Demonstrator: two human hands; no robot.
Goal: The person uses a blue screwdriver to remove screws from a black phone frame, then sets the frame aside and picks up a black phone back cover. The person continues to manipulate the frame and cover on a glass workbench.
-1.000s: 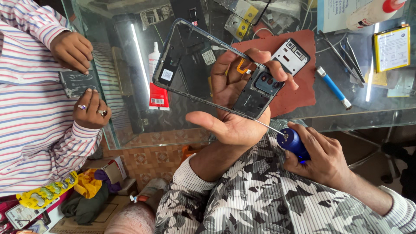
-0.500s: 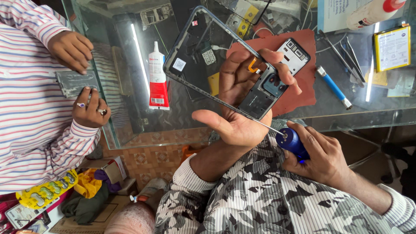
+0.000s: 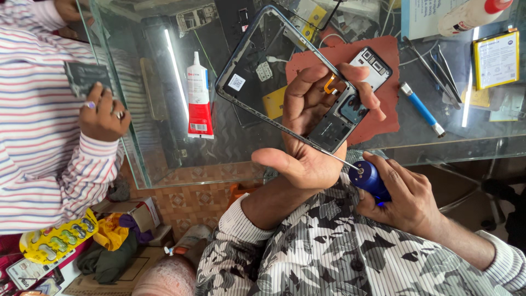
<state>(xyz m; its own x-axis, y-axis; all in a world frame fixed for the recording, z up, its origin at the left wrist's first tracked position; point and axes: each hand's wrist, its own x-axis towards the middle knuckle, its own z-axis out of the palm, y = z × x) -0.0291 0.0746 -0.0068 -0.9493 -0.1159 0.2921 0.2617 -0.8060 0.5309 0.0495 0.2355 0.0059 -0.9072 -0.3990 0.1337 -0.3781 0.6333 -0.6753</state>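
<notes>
— In the left hand?
— Gripping a hollow rectangular phone frame, thin metal rim, dark plastic camera end against the palm, held tilted above the glass table.
— And the right hand?
— Clenched on a screwdriver: rounded blue handle, slim steel shaft reaching the frame.
— Nearby?
— Red-and-white glue tube, red mat, striped-sleeved hand holding a grey slab.

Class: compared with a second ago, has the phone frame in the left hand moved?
Yes. The phone frame has tilted left, uncovering the red-and-white glue tube lying on the glass table.
</notes>
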